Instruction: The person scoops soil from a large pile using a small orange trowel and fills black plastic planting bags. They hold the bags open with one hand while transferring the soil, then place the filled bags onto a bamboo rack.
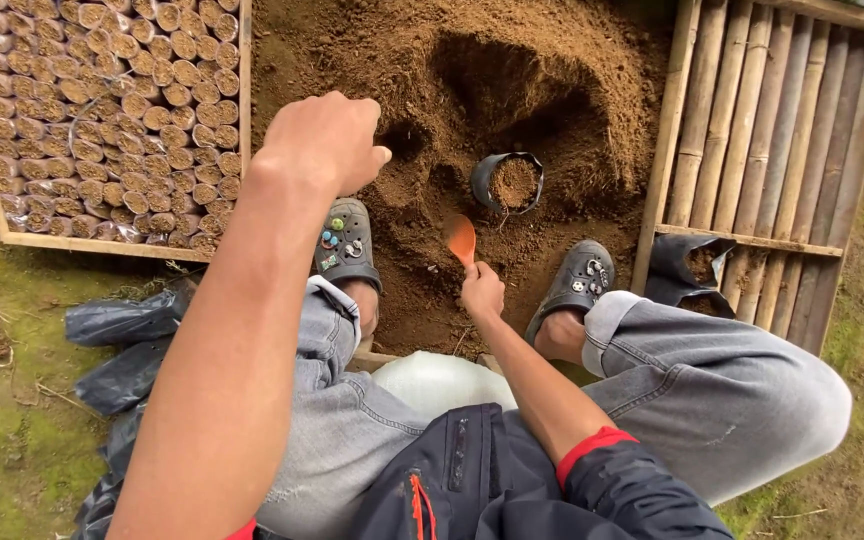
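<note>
Scoop: a small orange scoop (461, 240) is held by its handle in the right hand (481, 291), the blade pointing away from the person and resting on the soil.
Right hand: closed around the scoop handle, low between the two feet, just in front of the knees.
Left hand: the left hand (324, 140) is raised above the soil heap, curled into a loose fist with the thumb out; whether anything is held inside cannot be told.
Bag: a small black nursery bag (507, 181), partly filled with soil, stands upright just beyond the scoop, to the right of the left hand.
Soil: a heap of brown soil (512, 80) lies ahead of both hands, hollowed near the bag.
Filled bags: a wooden tray of packed soil-filled bags (112, 110) is seen left of the left hand.
Rack: a bamboo slat rack (772, 150) lies right of the right hand, with a crumpled black bag (687, 270) at its near edge.
Footwear: grey clogs (346, 243) are worn, one on each side of the scoop.
</note>
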